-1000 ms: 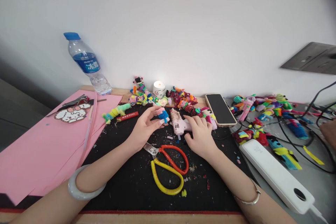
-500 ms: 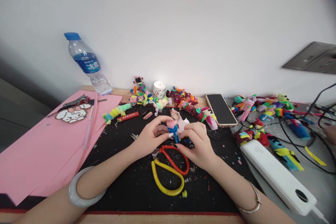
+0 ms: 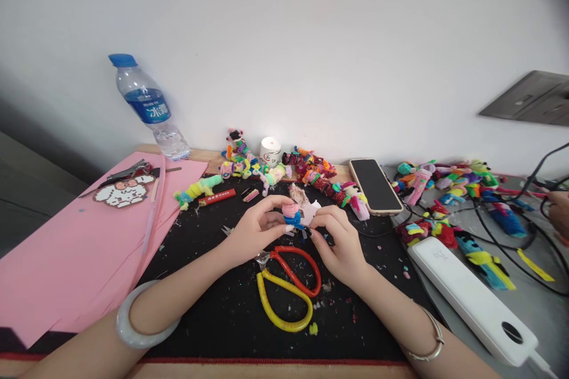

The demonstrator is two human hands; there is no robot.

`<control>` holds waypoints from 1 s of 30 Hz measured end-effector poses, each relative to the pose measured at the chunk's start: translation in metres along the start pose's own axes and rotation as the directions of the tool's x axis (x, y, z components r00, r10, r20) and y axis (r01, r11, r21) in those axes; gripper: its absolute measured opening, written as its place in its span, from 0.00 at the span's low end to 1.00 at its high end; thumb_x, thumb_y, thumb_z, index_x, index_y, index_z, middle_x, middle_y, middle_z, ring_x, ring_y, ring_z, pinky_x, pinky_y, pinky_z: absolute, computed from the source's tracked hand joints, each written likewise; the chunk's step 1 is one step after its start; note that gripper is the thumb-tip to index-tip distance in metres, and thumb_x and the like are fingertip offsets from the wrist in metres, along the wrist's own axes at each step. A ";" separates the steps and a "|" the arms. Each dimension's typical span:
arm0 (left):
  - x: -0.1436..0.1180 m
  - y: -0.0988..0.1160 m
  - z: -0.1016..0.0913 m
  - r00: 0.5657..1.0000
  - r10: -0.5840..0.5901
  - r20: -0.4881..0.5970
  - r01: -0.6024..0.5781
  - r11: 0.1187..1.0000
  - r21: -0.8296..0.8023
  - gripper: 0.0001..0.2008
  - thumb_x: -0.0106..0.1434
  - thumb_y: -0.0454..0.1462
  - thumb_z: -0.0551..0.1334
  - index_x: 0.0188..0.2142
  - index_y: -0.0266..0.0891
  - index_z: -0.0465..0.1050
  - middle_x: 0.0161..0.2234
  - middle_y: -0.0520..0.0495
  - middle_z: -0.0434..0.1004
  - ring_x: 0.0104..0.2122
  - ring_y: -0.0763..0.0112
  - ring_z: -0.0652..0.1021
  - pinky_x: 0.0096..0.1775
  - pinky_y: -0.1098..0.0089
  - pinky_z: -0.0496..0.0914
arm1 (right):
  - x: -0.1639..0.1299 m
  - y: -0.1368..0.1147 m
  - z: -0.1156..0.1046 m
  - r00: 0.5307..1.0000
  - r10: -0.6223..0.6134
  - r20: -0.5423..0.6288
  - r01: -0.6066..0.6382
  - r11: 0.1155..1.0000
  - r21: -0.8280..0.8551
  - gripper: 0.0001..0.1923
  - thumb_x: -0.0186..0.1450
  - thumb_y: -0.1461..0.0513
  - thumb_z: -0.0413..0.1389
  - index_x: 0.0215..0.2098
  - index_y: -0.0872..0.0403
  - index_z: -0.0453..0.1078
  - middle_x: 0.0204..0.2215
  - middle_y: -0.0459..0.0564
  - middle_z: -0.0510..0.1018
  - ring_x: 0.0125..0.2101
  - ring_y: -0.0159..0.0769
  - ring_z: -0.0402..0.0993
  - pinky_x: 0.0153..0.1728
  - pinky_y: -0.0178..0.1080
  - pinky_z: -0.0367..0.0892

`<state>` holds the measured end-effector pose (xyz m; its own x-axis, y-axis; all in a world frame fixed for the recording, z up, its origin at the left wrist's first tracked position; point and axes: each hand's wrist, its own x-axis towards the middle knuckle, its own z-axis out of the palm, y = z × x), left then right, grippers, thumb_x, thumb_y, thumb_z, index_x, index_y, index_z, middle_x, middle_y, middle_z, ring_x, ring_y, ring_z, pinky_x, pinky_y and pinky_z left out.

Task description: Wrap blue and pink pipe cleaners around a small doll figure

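Between the fingers of my left hand (image 3: 258, 230) is a small pink and blue pipe-cleaner figure (image 3: 291, 213), pink at the top and wound with blue below. My right hand (image 3: 335, 241) pinches the loose blue pipe-cleaner end (image 3: 304, 228) at the figure's right side. Just below my hands lie scissors (image 3: 288, 299) with one red and one yellow handle loop; part of their blades is under my left hand. Behind the figure are a crumpled pinkish scrap (image 3: 297, 194) and a pale piece of card (image 3: 310, 211), partly covered by my fingers.
Finished pipe-cleaner figures (image 3: 311, 169) line the back of the black mat (image 3: 213, 314). A phone (image 3: 376, 185), a white power strip (image 3: 473, 299) and cables are at right. Pink paper (image 3: 89, 249) and a tilted water bottle (image 3: 151, 109) are at left. A person's hand (image 3: 559, 213) shows at the right edge.
My right fingers have moved up to the blue end, which hung downward before and now points out to the right. My left hand keeps its hold.
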<state>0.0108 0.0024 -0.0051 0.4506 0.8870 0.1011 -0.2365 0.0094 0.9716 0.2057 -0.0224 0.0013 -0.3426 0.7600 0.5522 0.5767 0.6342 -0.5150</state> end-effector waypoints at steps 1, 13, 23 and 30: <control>0.000 0.000 0.000 1.000 -0.006 0.003 0.006 1.000 -0.008 0.17 0.55 0.29 0.62 0.45 0.40 0.67 0.44 0.46 0.69 0.44 0.66 0.73 0.48 0.65 0.68 | 0.000 0.000 0.000 1.000 0.012 -0.001 -0.012 1.000 0.017 0.05 0.62 0.69 0.50 0.33 0.52 0.64 0.32 0.50 0.69 0.36 0.38 0.65 0.37 0.43 0.62; 0.001 -0.001 0.001 0.995 -0.059 0.077 0.071 0.984 -0.164 0.19 0.53 0.31 0.65 0.45 0.41 0.67 0.45 0.46 0.71 0.41 0.68 0.75 0.45 0.66 0.69 | 0.003 0.001 0.002 0.996 0.087 0.028 -0.090 0.990 0.109 0.06 0.63 0.69 0.48 0.32 0.53 0.61 0.31 0.48 0.67 0.34 0.37 0.64 0.35 0.40 0.61; 0.000 -0.002 0.004 0.989 -0.095 0.114 0.120 0.964 -0.237 0.21 0.52 0.30 0.66 0.45 0.42 0.67 0.45 0.47 0.69 0.38 0.71 0.74 0.42 0.69 0.69 | 0.001 0.002 0.005 0.992 0.106 0.073 -0.116 0.983 0.144 0.05 0.63 0.68 0.46 0.32 0.53 0.60 0.31 0.49 0.67 0.33 0.36 0.64 0.35 0.40 0.62; -0.001 0.001 0.008 0.995 -0.094 0.016 0.095 0.970 -0.222 0.15 0.52 0.31 0.67 0.39 0.40 0.69 0.37 0.51 0.68 0.36 0.75 0.71 0.39 0.73 0.68 | 0.000 0.000 0.005 0.993 0.075 0.085 -0.086 0.987 0.132 0.06 0.63 0.69 0.46 0.32 0.52 0.59 0.31 0.49 0.66 0.34 0.36 0.63 0.36 0.39 0.61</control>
<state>0.0166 -0.0023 -0.0024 0.4842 0.8749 0.0126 -0.3776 0.1959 0.9050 0.2020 -0.0217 -0.0018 -0.3601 0.8151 0.4538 0.5009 0.5794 -0.6430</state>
